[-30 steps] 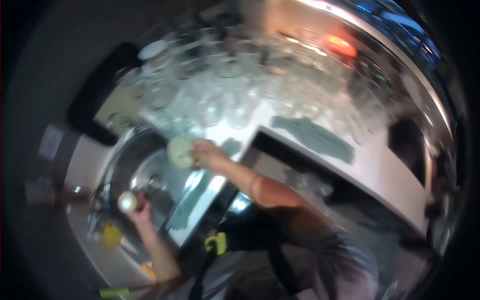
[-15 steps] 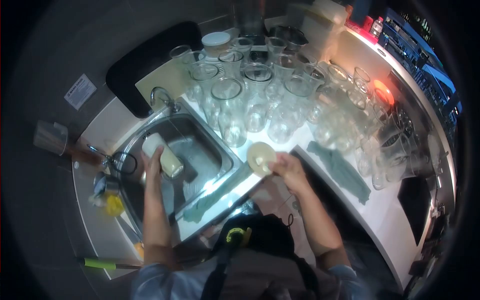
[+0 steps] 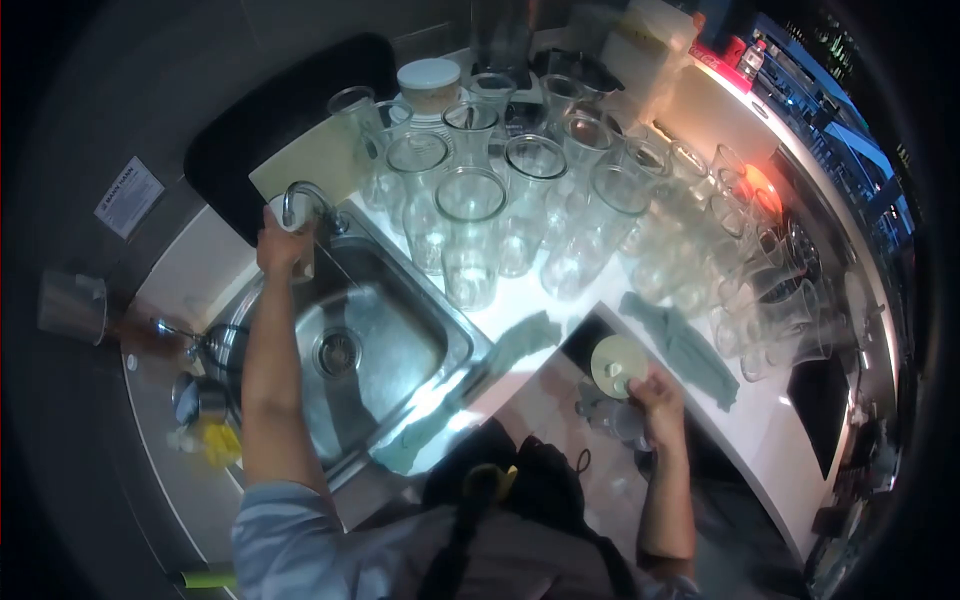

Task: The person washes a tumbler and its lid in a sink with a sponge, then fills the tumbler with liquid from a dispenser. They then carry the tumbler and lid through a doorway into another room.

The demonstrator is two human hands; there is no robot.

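Observation:
My left hand [image 3: 284, 246] is wrapped round a pale container [image 3: 290, 212] under the curved faucet [image 3: 300, 190], at the back left of the steel sink [image 3: 400, 300]. The faucet partly covers the container's top. Out to the right, my right hand [image 3: 657, 397] pinches the edge of a round pale lid [image 3: 618, 366] with a small raised piece on it. The lid is over the dark gap beside the right counter. A clear cup-like object [image 3: 630, 425] shows just below the lid; whether my right hand touches it, I cannot tell.
Several clear glass carafes [image 3: 470, 240] crowd the white counter behind and right of the sink. Green cloths lie at the sink's front edge [image 3: 410, 445] and on the right counter [image 3: 680, 345]. A yellow item [image 3: 220, 442] sits left of the sink.
My left hand has carried the container from over the sink's middle back to the faucet. My right hand has moved right and toward me with the lid. The view has shifted slightly.

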